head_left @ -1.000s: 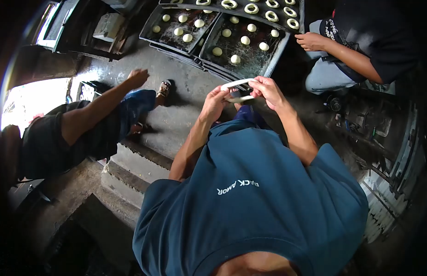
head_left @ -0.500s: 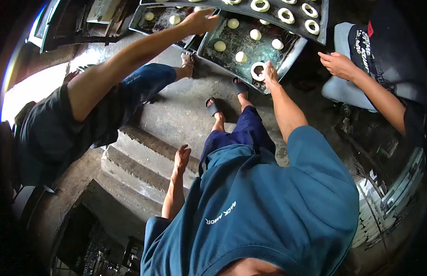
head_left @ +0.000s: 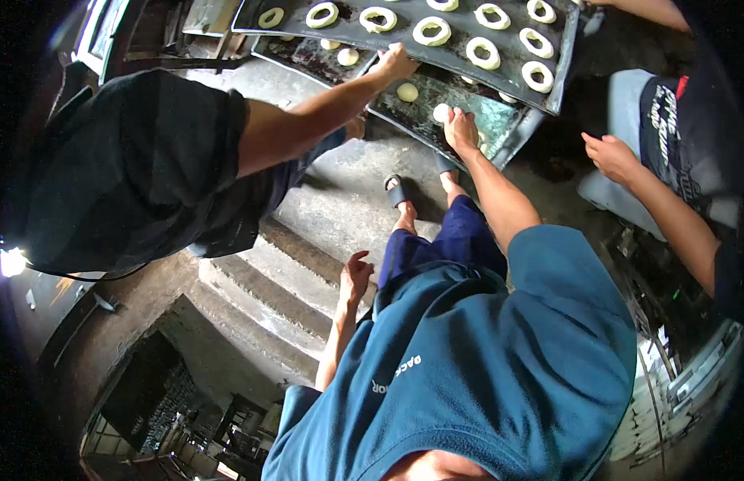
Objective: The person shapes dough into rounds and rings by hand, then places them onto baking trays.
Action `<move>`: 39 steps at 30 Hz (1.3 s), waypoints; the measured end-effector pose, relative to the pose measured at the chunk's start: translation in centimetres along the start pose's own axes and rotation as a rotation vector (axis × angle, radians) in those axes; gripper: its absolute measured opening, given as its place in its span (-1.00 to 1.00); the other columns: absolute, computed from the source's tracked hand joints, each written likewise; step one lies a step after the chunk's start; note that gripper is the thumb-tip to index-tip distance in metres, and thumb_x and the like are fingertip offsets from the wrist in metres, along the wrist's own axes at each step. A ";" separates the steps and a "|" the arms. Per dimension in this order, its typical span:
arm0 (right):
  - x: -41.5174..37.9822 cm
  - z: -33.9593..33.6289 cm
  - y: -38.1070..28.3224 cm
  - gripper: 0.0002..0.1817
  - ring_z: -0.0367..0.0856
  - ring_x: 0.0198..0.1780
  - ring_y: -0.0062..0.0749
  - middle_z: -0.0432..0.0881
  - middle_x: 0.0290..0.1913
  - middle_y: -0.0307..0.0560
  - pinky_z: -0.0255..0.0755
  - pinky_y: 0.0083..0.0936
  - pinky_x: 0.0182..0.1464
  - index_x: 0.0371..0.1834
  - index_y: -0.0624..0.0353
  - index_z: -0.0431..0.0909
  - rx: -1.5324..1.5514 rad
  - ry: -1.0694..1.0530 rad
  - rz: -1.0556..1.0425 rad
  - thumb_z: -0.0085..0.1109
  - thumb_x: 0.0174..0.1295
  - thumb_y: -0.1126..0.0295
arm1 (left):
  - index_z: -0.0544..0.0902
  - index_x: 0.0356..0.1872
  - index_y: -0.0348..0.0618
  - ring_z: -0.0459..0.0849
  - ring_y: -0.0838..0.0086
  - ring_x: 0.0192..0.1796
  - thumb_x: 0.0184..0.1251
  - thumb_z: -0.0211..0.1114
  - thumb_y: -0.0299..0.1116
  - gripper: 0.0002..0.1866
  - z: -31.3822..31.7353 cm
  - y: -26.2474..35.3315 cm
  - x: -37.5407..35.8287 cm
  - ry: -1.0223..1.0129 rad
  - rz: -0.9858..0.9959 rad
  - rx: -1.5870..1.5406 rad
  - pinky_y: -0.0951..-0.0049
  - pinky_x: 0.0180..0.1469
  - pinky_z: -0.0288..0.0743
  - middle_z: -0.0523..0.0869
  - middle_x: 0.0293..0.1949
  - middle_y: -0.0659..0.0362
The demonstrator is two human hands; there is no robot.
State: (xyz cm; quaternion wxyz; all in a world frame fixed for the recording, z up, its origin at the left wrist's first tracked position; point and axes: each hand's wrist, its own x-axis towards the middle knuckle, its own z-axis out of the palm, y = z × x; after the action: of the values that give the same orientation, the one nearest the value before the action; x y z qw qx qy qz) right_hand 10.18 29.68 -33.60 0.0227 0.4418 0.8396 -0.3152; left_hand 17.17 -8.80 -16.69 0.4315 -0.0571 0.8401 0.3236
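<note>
My right hand (head_left: 463, 132) is closed at the fingertips on a pale dough ball (head_left: 441, 112), over the lower dark tray (head_left: 424, 128). Another ball (head_left: 406, 92) lies on that tray to the left. The upper tray (head_left: 508, 68), which bears several dough rings (head_left: 483, 54), overlaps the lower one and hides part of it. Beside my blue shorts, my left hand (head_left: 356, 277) hangs free, fingers loosely curled and apart, with nothing in it.
A co-worker's hand (head_left: 394, 64) grips the upper tray's near edge from the left. At the right, another person's hand (head_left: 615, 158) hovers half open. More balls lie on a third tray (head_left: 300, 64). Concrete steps (head_left: 267, 284) are at the lower left.
My right hand has gone from a dough ring, now out of sight, to a ball. The left co-worker has leaned in and taken hold of the upper tray, which covers more of the lower one.
</note>
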 end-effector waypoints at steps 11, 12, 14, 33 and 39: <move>-7.4 -4.2 -2.3 -0.60 0.58 -0.39 -0.34 0.60 -0.36 -0.04 0.44 -0.48 -0.34 -0.08 0.19 0.40 0.694 -0.196 0.064 0.26 0.01 0.35 | 0.48 0.10 -0.26 0.60 0.45 -0.09 0.33 0.14 -0.25 -0.60 2.2 5.9 5.5 -0.070 0.270 -0.221 0.46 -0.06 0.46 0.62 -0.09 0.08; -10.0 -5.9 -3.2 -0.59 0.57 -0.37 -0.43 0.61 -0.35 -0.08 0.44 -0.54 -0.34 -0.06 0.20 0.40 0.842 -0.354 0.091 0.28 0.01 0.36 | 0.41 0.17 -0.28 0.55 0.41 0.02 0.35 0.14 -0.18 -0.52 1.4 9.0 4.4 -0.150 0.264 -0.271 0.41 -0.01 0.46 0.54 0.04 0.06; -15.7 -10.1 -6.7 -0.57 0.56 -0.33 -0.54 0.62 -0.30 -0.13 0.42 -0.62 -0.31 -0.03 0.21 0.40 1.043 -0.499 0.163 0.28 0.03 0.37 | 0.34 0.24 -0.25 0.52 0.39 0.06 0.37 0.11 -0.10 -0.46 1.6 11.8 3.4 -0.206 0.266 -0.543 0.36 0.02 0.46 0.53 0.03 0.04; -29.3 -14.0 -14.7 -0.80 0.62 -0.29 -0.28 0.62 -0.35 0.03 0.48 -0.44 -0.21 -0.14 0.21 0.46 0.687 -0.303 -0.569 0.04 0.15 0.49 | 0.42 0.05 -0.26 0.54 0.49 -0.29 0.11 0.14 -0.61 -0.59 -7.8 13.3 -6.9 -0.458 0.750 -1.256 0.53 -0.25 0.51 0.56 -0.30 0.15; -29.6 -17.2 -17.1 -0.81 0.53 -0.42 -0.57 0.58 -0.39 -0.15 0.44 -0.62 -0.34 -0.23 0.31 0.41 1.076 -0.533 -0.245 0.13 0.13 0.49 | 0.47 -0.13 -0.23 0.56 0.57 -0.38 0.34 0.19 -0.29 -0.76 -7.6 13.2 -5.9 -0.618 0.611 -0.805 0.55 -0.24 0.46 0.61 -0.32 0.19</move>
State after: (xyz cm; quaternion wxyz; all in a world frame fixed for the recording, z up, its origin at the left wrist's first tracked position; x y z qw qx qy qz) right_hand 19.36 10.57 -1.76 -0.0308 0.1974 0.5728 -0.7950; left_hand 10.62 -4.06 -2.49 0.4880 0.1251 0.4650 0.7280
